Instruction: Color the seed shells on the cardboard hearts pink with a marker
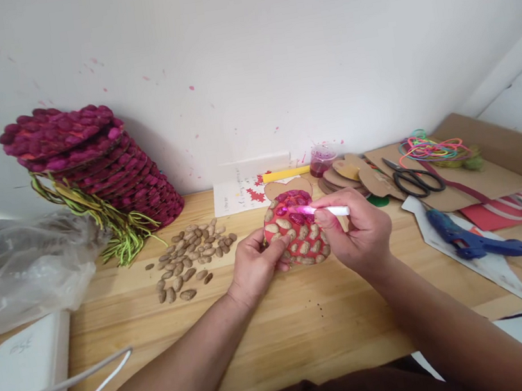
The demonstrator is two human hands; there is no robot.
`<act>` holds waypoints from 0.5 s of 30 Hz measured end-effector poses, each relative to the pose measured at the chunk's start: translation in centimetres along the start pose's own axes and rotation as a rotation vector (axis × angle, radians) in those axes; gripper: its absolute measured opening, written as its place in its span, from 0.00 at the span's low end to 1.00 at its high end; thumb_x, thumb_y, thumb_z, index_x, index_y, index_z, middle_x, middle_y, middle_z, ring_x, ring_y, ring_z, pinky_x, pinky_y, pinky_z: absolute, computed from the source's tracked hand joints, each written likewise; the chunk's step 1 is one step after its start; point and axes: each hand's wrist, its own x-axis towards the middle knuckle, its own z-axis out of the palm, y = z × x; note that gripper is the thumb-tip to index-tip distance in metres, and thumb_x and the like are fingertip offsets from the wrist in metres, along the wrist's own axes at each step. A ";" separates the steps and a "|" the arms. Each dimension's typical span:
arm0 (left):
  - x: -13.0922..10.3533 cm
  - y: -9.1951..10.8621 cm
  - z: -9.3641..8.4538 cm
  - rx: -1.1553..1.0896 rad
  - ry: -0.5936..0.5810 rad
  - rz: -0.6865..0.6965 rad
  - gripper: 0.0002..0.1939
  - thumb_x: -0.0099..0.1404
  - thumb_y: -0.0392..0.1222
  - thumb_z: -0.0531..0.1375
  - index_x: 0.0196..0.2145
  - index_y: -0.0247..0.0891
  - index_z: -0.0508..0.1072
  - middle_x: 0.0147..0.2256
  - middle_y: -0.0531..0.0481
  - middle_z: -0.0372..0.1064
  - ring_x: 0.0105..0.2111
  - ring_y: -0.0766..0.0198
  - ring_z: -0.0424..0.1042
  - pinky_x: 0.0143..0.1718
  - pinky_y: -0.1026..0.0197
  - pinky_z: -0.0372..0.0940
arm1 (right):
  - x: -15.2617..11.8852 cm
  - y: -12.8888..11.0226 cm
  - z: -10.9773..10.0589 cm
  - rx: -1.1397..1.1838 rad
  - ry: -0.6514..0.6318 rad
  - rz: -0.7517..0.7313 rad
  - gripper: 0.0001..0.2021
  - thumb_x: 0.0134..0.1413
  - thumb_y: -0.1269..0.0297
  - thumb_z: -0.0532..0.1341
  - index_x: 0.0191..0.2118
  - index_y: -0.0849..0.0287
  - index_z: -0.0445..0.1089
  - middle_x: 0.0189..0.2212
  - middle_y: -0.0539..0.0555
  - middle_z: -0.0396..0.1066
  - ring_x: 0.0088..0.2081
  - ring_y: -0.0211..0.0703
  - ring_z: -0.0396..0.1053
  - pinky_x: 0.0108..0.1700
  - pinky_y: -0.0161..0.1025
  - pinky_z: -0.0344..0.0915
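Observation:
My left hand grips the lower left edge of a red cut-out covered with peanuts, its thumb resting on the front. The cut-out is tilted up a little above the table. Peanuts near its top are wet magenta, while the lower ones keep their tan shells. Pinched in my right hand is a paintbrush with a white handle. Its pink-stained tip touches the peanuts at the upper part. To the left lies a loose pile of peanuts on the wooden table.
A stack of magenta peanut-covered discs leans on the wall at left. A cup of magenta paint stands at the back. Scissors and a blue glue gun lie at right. A white power bank sits front left.

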 end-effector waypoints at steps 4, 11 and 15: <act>0.0 0.1 0.1 -0.007 0.000 0.010 0.23 0.49 0.57 0.77 0.30 0.35 0.80 0.24 0.52 0.73 0.19 0.69 0.68 0.19 0.67 0.67 | 0.0 -0.1 0.0 -0.018 -0.026 -0.028 0.06 0.63 0.68 0.64 0.44 0.52 0.77 0.35 0.52 0.81 0.37 0.45 0.77 0.41 0.44 0.74; 0.1 -0.1 -0.1 -0.013 -0.006 -0.005 0.23 0.49 0.57 0.77 0.31 0.35 0.80 0.25 0.51 0.75 0.20 0.68 0.69 0.19 0.67 0.67 | 0.0 -0.2 0.0 -0.017 0.002 -0.057 0.08 0.61 0.71 0.65 0.44 0.52 0.77 0.36 0.52 0.81 0.38 0.44 0.76 0.42 0.43 0.74; 0.1 -0.1 -0.1 -0.035 -0.015 -0.006 0.23 0.50 0.56 0.77 0.31 0.35 0.80 0.25 0.51 0.75 0.20 0.68 0.69 0.20 0.67 0.67 | -0.3 0.2 0.0 0.036 0.003 0.087 0.05 0.64 0.66 0.65 0.43 0.53 0.77 0.36 0.52 0.80 0.36 0.44 0.76 0.42 0.43 0.74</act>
